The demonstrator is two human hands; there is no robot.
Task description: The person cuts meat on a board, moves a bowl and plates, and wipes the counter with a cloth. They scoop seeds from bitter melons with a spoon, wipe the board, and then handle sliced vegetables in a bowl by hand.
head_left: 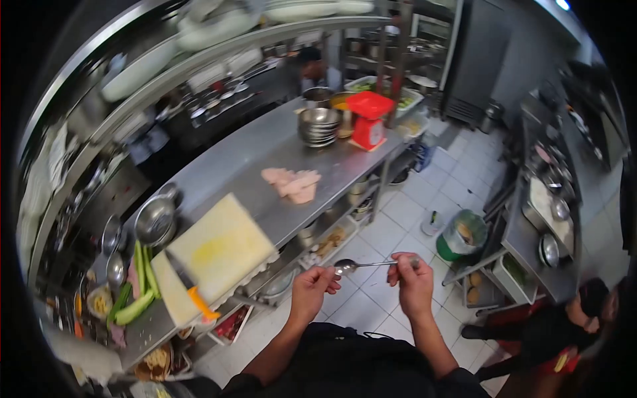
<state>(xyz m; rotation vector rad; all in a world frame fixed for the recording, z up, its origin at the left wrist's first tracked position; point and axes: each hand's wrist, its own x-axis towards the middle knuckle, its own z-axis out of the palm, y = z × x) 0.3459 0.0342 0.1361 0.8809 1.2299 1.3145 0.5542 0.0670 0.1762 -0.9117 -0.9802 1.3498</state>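
Note:
A metal spoon (pixel 373 265) is held level in front of my body, above the tiled floor. My right hand (pixel 413 284) pinches the end of its handle. At the other end, my left hand (pixel 314 290) has its fingers closed against the edge of the spoon's bowl. To the left, a knife with an orange handle (pixel 202 304) lies on the white cutting board (pixel 229 255), its broad blade flat. Pieces of pale raw meat (pixel 292 184) rest on the steel counter (pixel 255 159) beyond the board.
A red kitchen scale (pixel 369 119) stands by stacked metal bowls (pixel 318 126) at the counter's far end. Green vegetables (pixel 136 306) lie left of the board. A green bin (pixel 460 235) stands on the floor. One person (pixel 551 331) is at lower right, another (pixel 317 69) behind the counter.

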